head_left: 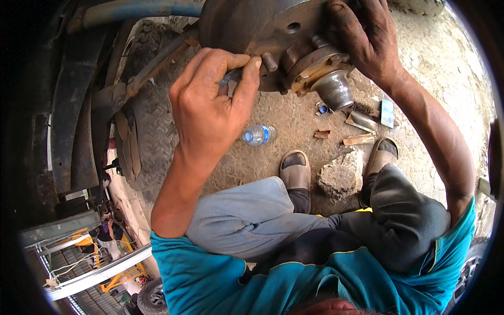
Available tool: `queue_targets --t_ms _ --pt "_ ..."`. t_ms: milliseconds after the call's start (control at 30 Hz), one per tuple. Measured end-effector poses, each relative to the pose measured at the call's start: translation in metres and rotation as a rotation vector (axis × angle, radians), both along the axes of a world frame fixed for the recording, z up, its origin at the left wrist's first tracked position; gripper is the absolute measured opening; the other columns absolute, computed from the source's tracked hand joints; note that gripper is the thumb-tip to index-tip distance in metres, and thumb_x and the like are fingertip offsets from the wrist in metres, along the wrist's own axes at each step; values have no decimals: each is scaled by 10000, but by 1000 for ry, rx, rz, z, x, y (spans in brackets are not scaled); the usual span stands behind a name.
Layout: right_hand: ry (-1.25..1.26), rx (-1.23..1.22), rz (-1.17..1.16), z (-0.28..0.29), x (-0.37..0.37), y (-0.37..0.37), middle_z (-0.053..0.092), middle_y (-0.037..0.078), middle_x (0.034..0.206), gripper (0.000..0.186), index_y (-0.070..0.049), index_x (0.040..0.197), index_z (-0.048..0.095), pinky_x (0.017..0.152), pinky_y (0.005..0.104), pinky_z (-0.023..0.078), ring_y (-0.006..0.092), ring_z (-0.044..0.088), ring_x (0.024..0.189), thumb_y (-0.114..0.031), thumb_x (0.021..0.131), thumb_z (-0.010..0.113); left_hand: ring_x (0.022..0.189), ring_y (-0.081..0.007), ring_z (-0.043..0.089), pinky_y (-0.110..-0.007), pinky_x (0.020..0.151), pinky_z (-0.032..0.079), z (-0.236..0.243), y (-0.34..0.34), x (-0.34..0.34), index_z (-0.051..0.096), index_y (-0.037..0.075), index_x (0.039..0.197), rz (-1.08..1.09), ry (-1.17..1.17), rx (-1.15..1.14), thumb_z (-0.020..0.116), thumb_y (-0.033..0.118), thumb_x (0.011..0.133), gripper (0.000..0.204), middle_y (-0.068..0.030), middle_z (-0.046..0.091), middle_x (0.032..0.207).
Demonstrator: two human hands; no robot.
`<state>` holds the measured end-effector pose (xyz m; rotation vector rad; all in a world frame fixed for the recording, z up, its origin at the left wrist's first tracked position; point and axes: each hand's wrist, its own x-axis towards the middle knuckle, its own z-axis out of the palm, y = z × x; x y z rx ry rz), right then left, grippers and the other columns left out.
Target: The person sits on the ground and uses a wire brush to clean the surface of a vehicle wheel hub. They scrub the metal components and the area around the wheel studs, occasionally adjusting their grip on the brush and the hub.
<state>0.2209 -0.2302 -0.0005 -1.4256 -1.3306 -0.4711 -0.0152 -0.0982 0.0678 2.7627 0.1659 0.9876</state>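
Your left hand (pixel 212 100), toward 11 o'clock, pinches a dark piece (pixel 229 79) between thumb and fingers — tips just beside the threaded stud (pixel 269 61). Your right hand (pixel 375 50), between 1 and 2, is at the metal drum (pixel 247 26), which sits at 12; its fingers run out of view, so you cannot tell whether it grips. A plastic bottle (pixel 260 135) lies near centre.

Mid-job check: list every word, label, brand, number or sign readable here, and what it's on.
No text is clear enough to read.
Plastic bottle on the ground: blue label, any print too small to read.
Light blue flat piece: any print too small to read.
Metal drum: no lettering that I can make out.
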Motion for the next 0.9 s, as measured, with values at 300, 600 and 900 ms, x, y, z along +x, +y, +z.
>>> queue_targets --t_ms 300,600,900 --pt "-17 -10 -11 1 0 -1 489 265 1428 573 29 1470 471 1146 467 371 413 459 1360 -244 983 601 633 -279 662 -365 546 502 -6 -2 6 652 16 789 9 -34 55 799 3 782 148 -110 645 743" --pt "2 -8 -10 0 0 -2 485 268 1435 561 16 1470 476 1142 482 379 427 458 1360 -231 984 610 606 -290 645 -381 533 496 -5 1 5 645 36 785 -6 26 54 785 5 777 144 -99 632 761" --pt "17 -22 -1 5 -1 -2 476 262 1438 570 23 1473 464 1149 474 371 414 458 1362 -237 987 611 618 -305 649 -389 544 489 -1 -1 6 643 24 772 9 57 7 779 5 780 137 -108 623 741"
